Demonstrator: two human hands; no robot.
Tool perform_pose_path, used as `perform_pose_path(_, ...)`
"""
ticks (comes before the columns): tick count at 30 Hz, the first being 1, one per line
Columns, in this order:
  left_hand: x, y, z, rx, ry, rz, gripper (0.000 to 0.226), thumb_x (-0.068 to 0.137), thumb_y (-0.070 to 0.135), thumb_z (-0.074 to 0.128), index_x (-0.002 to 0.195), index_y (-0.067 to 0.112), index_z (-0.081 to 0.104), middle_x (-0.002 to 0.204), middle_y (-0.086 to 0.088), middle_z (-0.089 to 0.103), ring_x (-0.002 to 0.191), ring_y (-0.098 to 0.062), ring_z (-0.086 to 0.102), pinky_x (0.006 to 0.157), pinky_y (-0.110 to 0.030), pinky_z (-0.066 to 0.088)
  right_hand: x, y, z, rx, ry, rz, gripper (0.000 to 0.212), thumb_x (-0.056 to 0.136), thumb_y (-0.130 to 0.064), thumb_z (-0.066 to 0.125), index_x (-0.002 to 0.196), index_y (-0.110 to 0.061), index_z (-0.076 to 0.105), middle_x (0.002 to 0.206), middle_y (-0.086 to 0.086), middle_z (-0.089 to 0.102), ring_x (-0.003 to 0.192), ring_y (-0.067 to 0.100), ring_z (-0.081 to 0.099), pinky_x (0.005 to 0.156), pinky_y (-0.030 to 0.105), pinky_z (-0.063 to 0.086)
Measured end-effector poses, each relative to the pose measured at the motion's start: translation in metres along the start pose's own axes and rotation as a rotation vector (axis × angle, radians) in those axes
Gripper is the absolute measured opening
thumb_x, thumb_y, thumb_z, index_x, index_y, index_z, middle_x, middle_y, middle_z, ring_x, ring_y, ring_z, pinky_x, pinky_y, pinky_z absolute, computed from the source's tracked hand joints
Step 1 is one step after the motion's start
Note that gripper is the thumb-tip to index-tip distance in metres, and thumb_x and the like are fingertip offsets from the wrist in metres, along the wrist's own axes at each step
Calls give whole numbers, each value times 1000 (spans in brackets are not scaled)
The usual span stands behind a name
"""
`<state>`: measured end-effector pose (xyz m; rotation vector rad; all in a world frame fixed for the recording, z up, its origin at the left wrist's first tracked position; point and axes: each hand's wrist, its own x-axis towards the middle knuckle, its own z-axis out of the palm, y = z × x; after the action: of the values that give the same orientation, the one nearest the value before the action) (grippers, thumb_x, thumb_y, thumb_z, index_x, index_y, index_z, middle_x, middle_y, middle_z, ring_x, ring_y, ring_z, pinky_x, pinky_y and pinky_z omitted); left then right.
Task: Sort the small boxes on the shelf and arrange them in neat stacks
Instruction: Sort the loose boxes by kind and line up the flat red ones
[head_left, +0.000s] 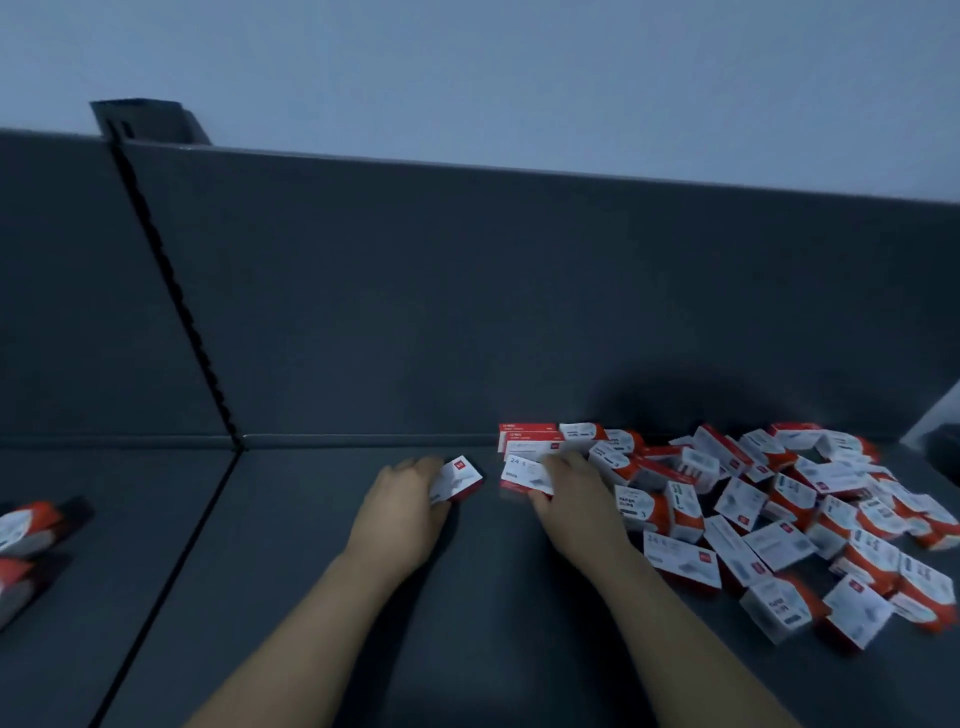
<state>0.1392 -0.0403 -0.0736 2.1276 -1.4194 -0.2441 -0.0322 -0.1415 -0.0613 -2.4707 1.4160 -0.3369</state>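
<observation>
- Gripping a small box, the left hand rests on the shelf.
- The right hand pinches another box at the edge of the pile.
- Probably light, stiff card — pinch the long sides.

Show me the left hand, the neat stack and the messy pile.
left hand (410, 501): head view, back of the hand.
neat stack (527, 434): head view, red upper box.
messy pile (740, 496): head view, a central box.

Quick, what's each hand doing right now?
Left hand: holds a small white-and-red box.
Right hand: grips the box marked 24.
</observation>
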Motion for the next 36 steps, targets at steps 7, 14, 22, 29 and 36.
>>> perform_pose_path(7, -44, -14, -29, -37, 129, -111, 25, 88, 19, 54, 112, 18, 57, 104, 0, 57, 95, -19, 55, 78, -32, 48, -15, -22, 8, 237, -3, -146, 33, 87, -22, 60, 120, -17, 56, 120, 0, 44, 106, 18, 50, 89, 26, 41)
perform_pose_path(14, -87, -49, -72, -75, 264, -187, 33, 84, 14, 55, 116, 23, 58, 97, 6, 55, 91, -15, 55, 70, -23, 38, -29, -89, 14, 342, -5, -309, 29, 86, -18, 61, 115, -19, 57, 115, -5, 45, 98, 14, 53, 84, 23, 42)
perform_pose_path(22, -140, -110, -143, -14, 372, -302, 40, 87, 19, 58, 127, 20, 54, 120, 1, 57, 108, -16, 54, 85, -24, 42, -58, -197, 38, 373, -36, -449, 25, 90, -17, 53, 115, -20, 53, 113, -4, 47, 105, 17, 46, 88, 32, 43)
perform_pose_path(29, -203, -188, -222, 56, 433, -374, 41, 90, 25, 56, 131, 23, 52, 125, 2, 56, 112, -18, 53, 87, -26, 43, -97, -314, 74, 400, -63, -531, 27, 91, -16, 52, 118, -19, 52, 115, -2, 47, 104, 17, 45, 85, 28, 41)
perform_pose_path(36, -259, -265, -295, 129, 425, -458, 34, 91, 27, 56, 125, 20, 54, 118, -1, 56, 106, -20, 53, 83, -29, 42, -133, -422, 115, 411, -107, -574, 38, 90, -16, 55, 128, -14, 50, 125, 4, 48, 116, 23, 44, 96, 34, 40)
